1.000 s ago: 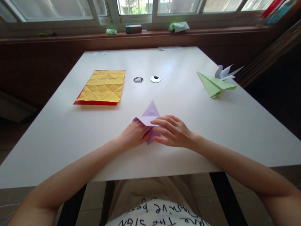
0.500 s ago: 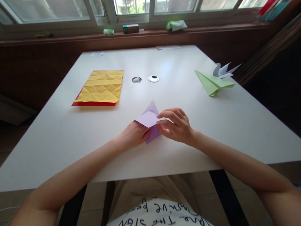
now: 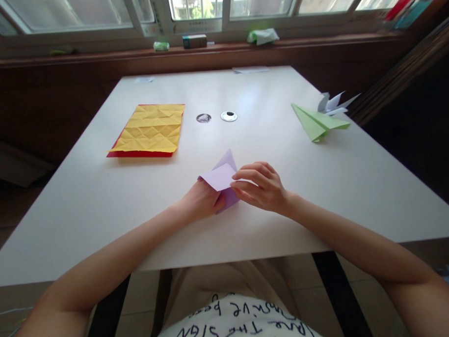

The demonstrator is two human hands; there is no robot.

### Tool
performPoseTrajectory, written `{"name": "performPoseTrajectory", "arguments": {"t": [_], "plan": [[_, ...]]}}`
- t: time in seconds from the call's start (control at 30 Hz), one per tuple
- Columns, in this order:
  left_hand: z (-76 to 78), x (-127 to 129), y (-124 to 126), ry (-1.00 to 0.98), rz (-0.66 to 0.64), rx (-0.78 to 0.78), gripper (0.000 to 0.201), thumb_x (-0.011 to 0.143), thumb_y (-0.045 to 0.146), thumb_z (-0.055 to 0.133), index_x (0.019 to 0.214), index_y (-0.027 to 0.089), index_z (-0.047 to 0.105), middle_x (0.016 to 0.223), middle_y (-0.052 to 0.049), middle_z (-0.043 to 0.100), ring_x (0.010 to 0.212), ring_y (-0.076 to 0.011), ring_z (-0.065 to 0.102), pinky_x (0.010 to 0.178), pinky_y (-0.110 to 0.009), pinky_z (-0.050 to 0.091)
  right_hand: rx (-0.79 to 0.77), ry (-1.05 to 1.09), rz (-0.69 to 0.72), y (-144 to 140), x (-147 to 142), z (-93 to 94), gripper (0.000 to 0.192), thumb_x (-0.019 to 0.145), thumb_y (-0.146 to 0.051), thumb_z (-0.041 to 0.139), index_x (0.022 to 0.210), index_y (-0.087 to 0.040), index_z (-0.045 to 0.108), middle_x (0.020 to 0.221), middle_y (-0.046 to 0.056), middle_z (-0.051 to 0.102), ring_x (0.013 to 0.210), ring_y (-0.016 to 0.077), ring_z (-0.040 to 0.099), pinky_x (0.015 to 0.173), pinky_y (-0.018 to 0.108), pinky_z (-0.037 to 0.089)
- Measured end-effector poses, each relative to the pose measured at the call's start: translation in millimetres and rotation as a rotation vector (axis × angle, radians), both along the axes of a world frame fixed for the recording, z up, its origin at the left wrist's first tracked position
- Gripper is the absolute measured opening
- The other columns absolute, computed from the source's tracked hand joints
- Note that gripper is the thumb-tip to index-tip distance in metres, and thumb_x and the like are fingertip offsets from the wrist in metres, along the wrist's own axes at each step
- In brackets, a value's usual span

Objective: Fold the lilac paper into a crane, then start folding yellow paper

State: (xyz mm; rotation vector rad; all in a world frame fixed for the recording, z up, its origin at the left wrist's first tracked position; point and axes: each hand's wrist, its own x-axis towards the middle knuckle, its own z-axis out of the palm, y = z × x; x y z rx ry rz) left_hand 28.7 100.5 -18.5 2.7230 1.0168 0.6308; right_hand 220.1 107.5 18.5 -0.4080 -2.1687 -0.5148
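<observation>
A partly folded sheet of purple origami paper (image 3: 219, 177) is between my hands, just above the front middle of the white table (image 3: 278, 235). One point of it sticks up away from me, and a flap lies over the fingers of my left hand (image 3: 199, 199). That hand grips the paper from the left, thumb below the flap and most fingers hidden. From the right, my right hand (image 3: 260, 187) pinches the flap's edge between thumb and bent fingers.
Creased yellow paper (image 3: 153, 127) lies on a red sheet (image 3: 143, 154) at left. Beyond my hands are two round discs, one grey (image 3: 204, 118), one silver and black (image 3: 229, 116). A green paper plane (image 3: 316, 123) and a white folded paper piece (image 3: 333, 104) rest at right.
The flap has shifted slightly left, and the right fingers have closed in on its edge. Both hands stay on the purple paper; everything else lies as before.
</observation>
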Motion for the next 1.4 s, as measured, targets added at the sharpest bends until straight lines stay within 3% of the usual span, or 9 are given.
{"name": "performPoseTrajectory", "arguments": {"t": [0.13, 0.27, 0.43, 0.5, 0.6, 0.7, 0.87, 1.0, 1.4], "plan": [[1.6, -5.0, 0.5, 0.012, 0.009, -0.035, 0.046, 0.077, 0.017, 0.048, 0.122, 0.007, 0.042, 0.113, -0.019, 0.059, 0.103, -0.0308, 0.058, 0.084, -0.043, 0.049, -0.029, 0.06, -0.047, 5.5, 4.5, 0.0, 0.019, 0.073, -0.011, 0.066, 0.082, -0.022, 0.054, 0.082, 0.001, 0.066, 0.079, 0.0135, 0.06, 0.069, 0.027, 0.048], [4.6, -10.0, 0.9, 0.023, -0.02, -0.07, 0.048, 0.084, 0.018, 0.046, 0.131, 0.014, 0.036, 0.127, -0.015, 0.053, 0.116, -0.0281, 0.052, 0.096, -0.043, 0.044, -0.078, 0.075, -0.025, 8.4, 8.4, 4.2, 0.018, 0.073, -0.009, 0.064, 0.083, -0.021, 0.055, 0.082, 0.002, 0.064, 0.078, 0.0152, 0.059, 0.067, 0.03, 0.049], [7.3, -13.0, 3.3, -0.021, -0.043, -0.151, 0.049, 0.09, 0.02, 0.039, 0.138, 0.021, 0.028, 0.133, -0.011, 0.048, 0.118, -0.0256, 0.049, 0.096, -0.042, 0.044, -0.467, 0.065, 0.212, 5.6, 16.1, 15.7, 0.017, 0.076, -0.007, 0.056, 0.087, -0.02, 0.059, 0.105, 0.007, 0.055, 0.095, 0.017, 0.057, 0.073, 0.032, 0.053], [6.1, -13.8, 4.2, -0.029, -0.022, -0.153, 0.05, 0.091, 0.021, 0.039, 0.139, 0.021, 0.026, 0.132, -0.011, 0.049, 0.115, -0.0255, 0.052, 0.092, -0.042, 0.046, -0.532, 0.003, 0.267, 4.0, 21.6, 21.3, 0.025, 0.077, -0.003, 0.05, 0.089, -0.022, 0.06, 0.114, 0.007, 0.052, 0.106, 0.019, 0.053, 0.08, 0.036, 0.052], [3.2, -14.5, 4.3, -0.012, 0.007, -0.137, 0.049, 0.091, 0.023, 0.041, 0.138, 0.021, 0.028, 0.13, -0.012, 0.05, 0.112, -0.0261, 0.054, 0.09, -0.042, 0.048, -0.517, -0.167, 0.241, 2.3, 29.0, 26.1, 0.037, 0.077, 0.003, 0.043, 0.097, -0.023, 0.06, 0.127, 0.008, 0.047, 0.118, 0.0216, 0.045, 0.089, 0.042, 0.048], [1.4, -14.4, 3.7, -0.013, 0.003, -0.11, 0.05, 0.09, 0.023, 0.042, 0.137, 0.019, 0.028, 0.132, -0.013, 0.049, 0.114, -0.0267, 0.053, 0.091, -0.042, 0.047, -0.45, -0.369, 0.092, 1.5, 32.3, 24.4, 0.042, 0.076, 0.004, 0.043, 0.105, -0.021, 0.059, 0.136, 0.01, 0.041, 0.123, 0.0251, 0.04, 0.094, 0.045, 0.045], [2.8, -13.2, 1.3, -0.013, -0.022, -0.096, 0.055, 0.087, 0.021, 0.045, 0.138, 0.019, 0.026, 0.132, -0.013, 0.048, 0.116, -0.0273, 0.051, 0.094, -0.042, 0.046, -0.371, -0.526, -0.075, 2.7, 32.3, 18.5, 0.032, 0.078, 0.002, 0.045, 0.098, -0.017, 0.061, 0.138, 0.012, 0.041, 0.122, 0.0271, 0.041, 0.095, 0.044, 0.044], [7.7, -10.6, -4.7, 0.03, -0.037, -0.132, 0.058, 0.084, 0.022, 0.05, 0.137, 0.015, 0.027, 0.134, -0.015, 0.046, 0.121, -0.031, 0.046, 0.097, -0.046, 0.043, -0.422, -0.565, -0.096, 2.3, 32.9, 20.7, 0.025, 0.079, 0.0, 0.047, 0.089, -0.016, 0.062, 0.137, 0.011, 0.042, 0.121, 0.0264, 0.042, 0.095, 0.043, 0.044], [9.1, -3.2, -18.2, 0.01, -0.095, -0.229, 0.063, 0.083, 0.024, 0.054, 0.138, 0.014, 0.024, 0.139, -0.016, 0.039, 0.126, -0.0303, 0.04, 0.103, -0.044, 0.039, -0.499, -0.586, -0.081, -7.8, 22.6, 18.9, 0.024, 0.083, -0.005, 0.047, 0.098, -0.013, 0.063, 0.137, 0.012, 0.044, 0.118, 0.0268, 0.045, 0.098, 0.042, 0.043]]}}
